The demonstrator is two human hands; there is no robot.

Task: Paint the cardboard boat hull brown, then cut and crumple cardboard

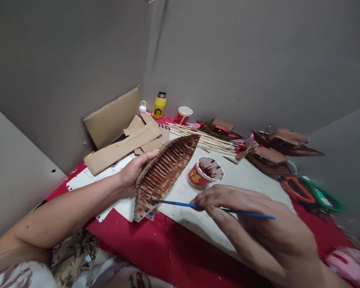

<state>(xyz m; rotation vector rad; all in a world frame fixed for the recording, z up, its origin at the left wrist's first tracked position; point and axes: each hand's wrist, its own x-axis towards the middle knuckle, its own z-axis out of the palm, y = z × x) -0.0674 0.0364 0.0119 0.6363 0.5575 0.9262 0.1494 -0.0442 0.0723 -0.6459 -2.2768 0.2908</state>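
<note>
My left hand (pixel 135 170) grips the far-left edge of a cardboard boat hull (pixel 168 172), tilted so its ribbed inside shows. Brown paint covers much of that inside, with bare and patchy spots toward the near end. Between the fingers and thumb of my right hand (pixel 249 220) is a thin blue paintbrush (pixel 180 204). Its bristles touch the lower end of the hull. Just beyond my right fingers stands a red and white paper cup (pixel 205 171), its inner wall streaked with dark brown paint.
Flat cardboard pieces (pixel 126 148) and thin wooden sticks (pixel 204 138) lie behind the hull. A yellow bottle (pixel 159 106) and another paper cup (pixel 184 115) stand at the back. Brown model boats (pixel 267 160) and orange and green-handled scissors (pixel 300 190) are on the right. Grey walls enclose the table.
</note>
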